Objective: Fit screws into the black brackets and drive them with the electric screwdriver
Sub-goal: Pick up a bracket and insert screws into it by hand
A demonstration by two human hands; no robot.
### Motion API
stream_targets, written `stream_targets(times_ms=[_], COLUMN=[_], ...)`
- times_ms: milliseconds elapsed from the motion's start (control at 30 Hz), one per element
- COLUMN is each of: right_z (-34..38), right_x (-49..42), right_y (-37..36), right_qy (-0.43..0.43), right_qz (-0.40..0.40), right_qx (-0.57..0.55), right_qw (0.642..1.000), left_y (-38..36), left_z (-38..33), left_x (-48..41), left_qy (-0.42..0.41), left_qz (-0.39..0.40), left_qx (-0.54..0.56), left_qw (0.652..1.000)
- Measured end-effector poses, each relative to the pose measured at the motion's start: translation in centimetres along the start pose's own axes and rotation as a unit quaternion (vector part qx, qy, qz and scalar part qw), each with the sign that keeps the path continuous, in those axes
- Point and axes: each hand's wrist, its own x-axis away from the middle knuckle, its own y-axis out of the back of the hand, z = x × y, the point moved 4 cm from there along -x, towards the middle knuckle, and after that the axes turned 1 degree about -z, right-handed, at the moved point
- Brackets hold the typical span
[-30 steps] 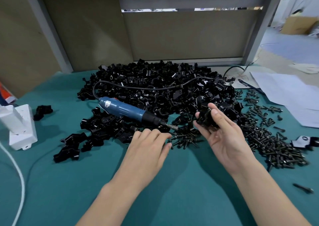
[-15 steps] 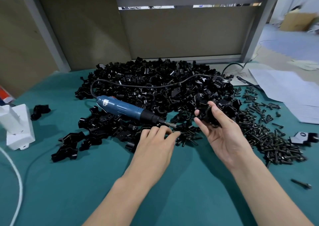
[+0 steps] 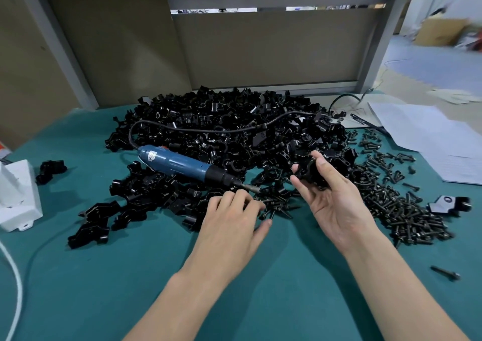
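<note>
Moved: left hand (image 3: 234, 218) has crept forward onto the small screw cluster (image 3: 276, 206) by the driver bit; right hand (image 3: 333, 205) has barely shifted.
Left grip: fingers curled down over those screws. I cannot tell whether 1 is pinched yet.
Right grip: closed round 1 black bracket (image 3: 310, 175), held palm-up above the worktop (image 3: 130, 288).
Bracket handling: I judge it light, stiff and glossy, so a little slippery; hold it by the outer flanks and keep the screw hole clear.
Screw handling: tiny, hard, prone to roll; pinch the shank just under the head.
Driver handling: electric screwdriver (image 3: 182, 164) lies on the bracket heap (image 3: 234, 121), the heaviest item here, and its cable may drag; take it by the blue barrel.
Count: 1 driver, 1 bracket in hand, 1 stray screw (image 3: 444, 273), 1 large screw heap (image 3: 401, 210). Heaped brackets are beyond counting.
</note>
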Motion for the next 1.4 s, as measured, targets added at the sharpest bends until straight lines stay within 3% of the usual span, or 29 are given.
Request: stream_targets(times_ms=[133, 267, 400, 467, 700, 933, 1400], right_z=[0.3, 0.2, -1.5, -2.7, -3.3, -3.0, -3.3], right_x=[-0.1, -0.1, 0.4, 0.9, 1.8, 2.2, 2.2], right_y=[0.2, 0.1, -1.0, -1.5, -1.9, -2.4, -2.2], right_qy=[0.008, 0.005, 0.005, 0.008, 0.052, 0.073, 0.077], right_qz=[-0.010, 0.009, 0.101, 0.148, 0.178, 0.176, 0.199], right_qx=[-0.020, 0.010, 0.137, 0.217, 0.332, 0.342, 0.384], right_qw=[1.000, 1.000, 0.985, 0.965, 0.925, 0.920, 0.898], left_y=[-0.4, 0.4, 1.0, 1.3, 1.4, 1.3, 0.9], left_z=[-0.2, 0.0, 0.9, 1.1, 1.3, 1.9, 2.2], left_x=[-0.1, 0.1, 0.1, 0.1, 0.0, 0.0, -0.2], left_qy=[0.041, 0.057, 0.145, 0.160, 0.166, 0.203, 0.199], left_qz=[0.014, -0.038, -0.093, -0.120, -0.130, -0.134, -0.075], left_qx=[0.044, 0.142, 0.377, 0.430, 0.483, 0.528, 0.536], left_qw=[0.998, 0.987, 0.910, 0.881, 0.850, 0.813, 0.817])
